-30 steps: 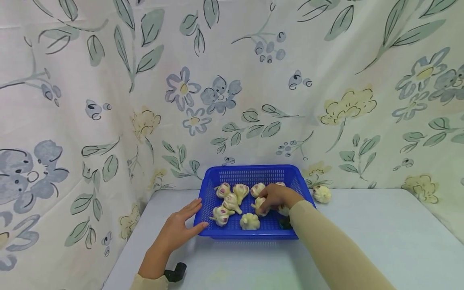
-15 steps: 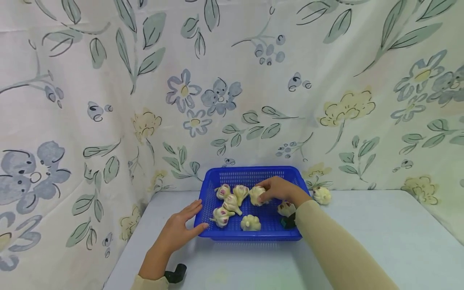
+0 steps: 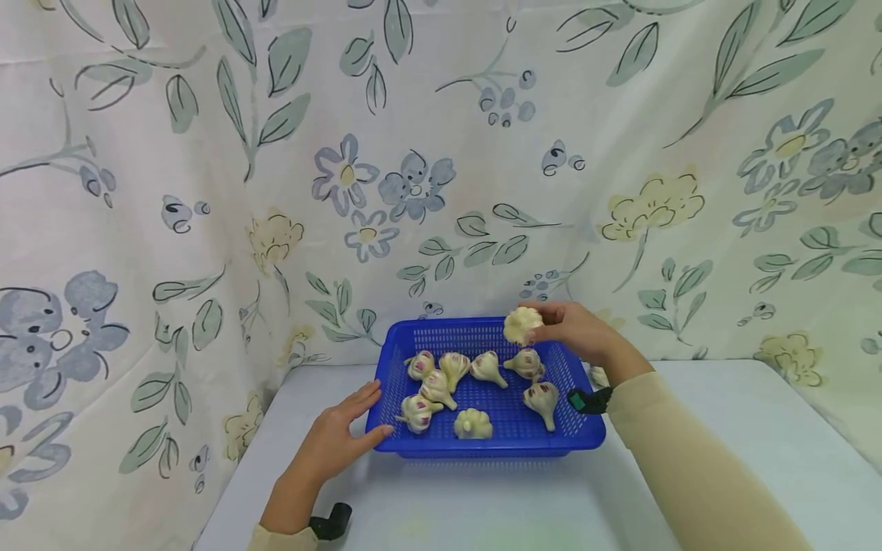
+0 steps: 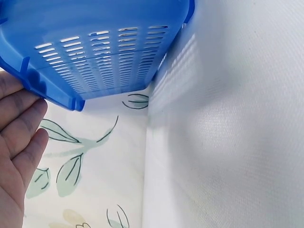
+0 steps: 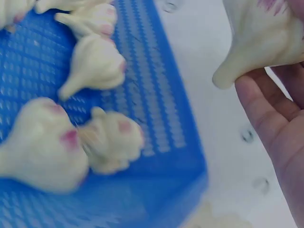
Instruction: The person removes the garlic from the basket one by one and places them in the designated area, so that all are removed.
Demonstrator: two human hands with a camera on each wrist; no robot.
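A blue perforated basket (image 3: 496,445) stands on the table with several white and purple-tinged garlic bulbs lying in it. My right hand (image 3: 577,334) grips one garlic bulb (image 3: 521,326) above the basket's back right part. In the right wrist view, that bulb's stem (image 5: 225,78) points down and left over my fingers (image 5: 259,102). Just inside the right end lie two bulbs, a rear one (image 3: 525,363) and a front one (image 3: 541,399). My left hand (image 3: 338,431), fingers extended, rests against the basket's left rim; the left wrist view shows the basket wall (image 4: 104,52) beside it.
Behind the right wrist, a further garlic bulb (image 3: 599,376) lies outside the basket, mostly hidden. A flower-printed cloth (image 3: 441,191) hangs along the back and left of the white table (image 3: 710,413). Each wrist wears a black device (image 3: 332,522).
My right hand has lifted a garlic bulb out of the basket, moving up and to the right. The bulbs at the right end now show. The left hand stays at the rim.
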